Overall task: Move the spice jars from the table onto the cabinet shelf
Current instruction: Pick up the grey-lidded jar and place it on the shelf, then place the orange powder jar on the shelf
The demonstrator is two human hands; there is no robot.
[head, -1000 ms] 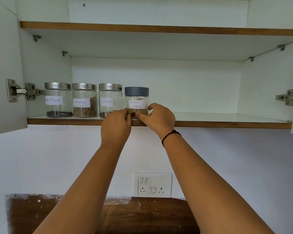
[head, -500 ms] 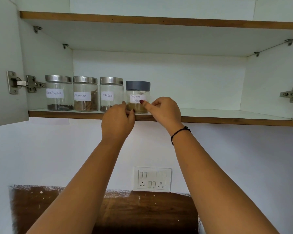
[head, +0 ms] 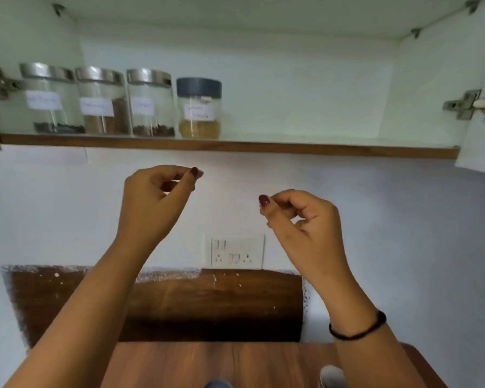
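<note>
4 spice jars (head: 104,107) are noted upright on the cabinet shelf (head: 319,152), left end. Left hand (head: 154,200) and right hand (head: 300,219) are held below, fingers loosely curled, empty. Glass is judged smooth, breakable; sidewalls are best encircled.

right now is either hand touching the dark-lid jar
No, the left hand and right hand are both below the shelf, apart from the dark-lidded jar.
</note>
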